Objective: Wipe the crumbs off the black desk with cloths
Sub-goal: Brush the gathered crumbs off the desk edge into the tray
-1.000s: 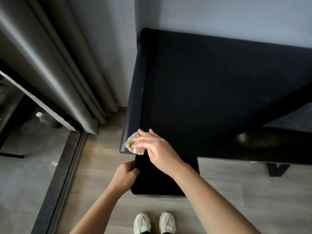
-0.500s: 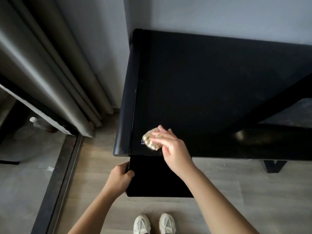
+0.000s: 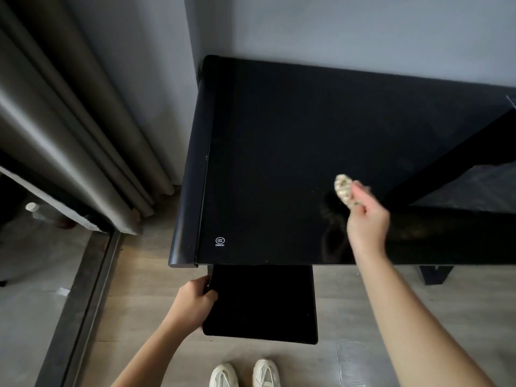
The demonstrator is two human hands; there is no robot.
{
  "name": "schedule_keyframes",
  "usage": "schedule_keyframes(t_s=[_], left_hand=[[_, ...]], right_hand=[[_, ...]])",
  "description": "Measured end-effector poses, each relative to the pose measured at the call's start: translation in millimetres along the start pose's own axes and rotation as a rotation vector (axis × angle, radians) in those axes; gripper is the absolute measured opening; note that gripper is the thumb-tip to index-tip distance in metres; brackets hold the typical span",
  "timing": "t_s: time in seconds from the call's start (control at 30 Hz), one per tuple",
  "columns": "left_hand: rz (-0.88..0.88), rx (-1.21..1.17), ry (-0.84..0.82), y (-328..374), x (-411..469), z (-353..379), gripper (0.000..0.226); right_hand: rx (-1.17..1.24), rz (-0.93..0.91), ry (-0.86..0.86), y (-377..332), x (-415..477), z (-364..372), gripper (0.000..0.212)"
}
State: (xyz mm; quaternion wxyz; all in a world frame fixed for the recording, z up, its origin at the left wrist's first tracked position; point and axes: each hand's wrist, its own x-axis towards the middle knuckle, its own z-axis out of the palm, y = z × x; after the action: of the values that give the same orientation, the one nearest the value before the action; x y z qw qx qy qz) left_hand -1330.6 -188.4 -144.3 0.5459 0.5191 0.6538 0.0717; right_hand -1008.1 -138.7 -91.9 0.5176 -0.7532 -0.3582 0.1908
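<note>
The black desk (image 3: 279,135) fills the middle of the view, glossy, with a small white mark near its front left corner. My right hand (image 3: 365,219) grips a bunched pale speckled cloth (image 3: 344,188) over the desk's right-centre part; the hand is blurred. A few tiny pale crumbs (image 3: 342,201) show beside the cloth. My left hand (image 3: 195,300) holds the left edge of a flat black tray (image 3: 262,303) just below the desk's front edge.
Grey curtains (image 3: 69,135) hang at the left beside a dark floor track (image 3: 83,303). A grey wall (image 3: 335,32) backs the desk. My pale shoes (image 3: 244,372) stand on the wooden floor. A dark desk foot (image 3: 434,273) shows at the right.
My right hand has swept the cloth from the desk's front left corner rightward and away from me, uncovering the white mark. My left hand keeps hold of the tray.
</note>
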Motion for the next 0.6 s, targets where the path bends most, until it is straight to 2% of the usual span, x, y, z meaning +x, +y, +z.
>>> schedule_keyframes(t_s=[0.1, 0.17, 0.27, 0.4, 0.5, 0.6], left_hand=[[0.018, 0.029, 0.000, 5, 3, 9, 0.026], [0.011, 0.020, -0.003, 7, 5, 14, 0.026], [-0.017, -0.009, 0.001, 9, 9, 21, 0.019], [-0.038, -0.019, 0.038, 11, 13, 27, 0.014], [-0.028, -0.016, 0.050, 14, 9, 29, 0.015], [-0.032, -0.028, 0.061, 13, 4, 30, 0.015]], right_hand=[[-0.099, 0.123, 0.182, 21, 28, -25, 0.048], [-0.230, 0.115, 0.126, 28, 36, -28, 0.052], [-0.358, -0.077, -0.064, 28, 41, -6, 0.057], [-0.273, -0.336, -0.429, 7, 10, 37, 0.061], [-0.204, -0.436, -0.719, 0, -40, 43, 0.060], [-0.136, -0.501, -0.917, 6, -87, 21, 0.052]])
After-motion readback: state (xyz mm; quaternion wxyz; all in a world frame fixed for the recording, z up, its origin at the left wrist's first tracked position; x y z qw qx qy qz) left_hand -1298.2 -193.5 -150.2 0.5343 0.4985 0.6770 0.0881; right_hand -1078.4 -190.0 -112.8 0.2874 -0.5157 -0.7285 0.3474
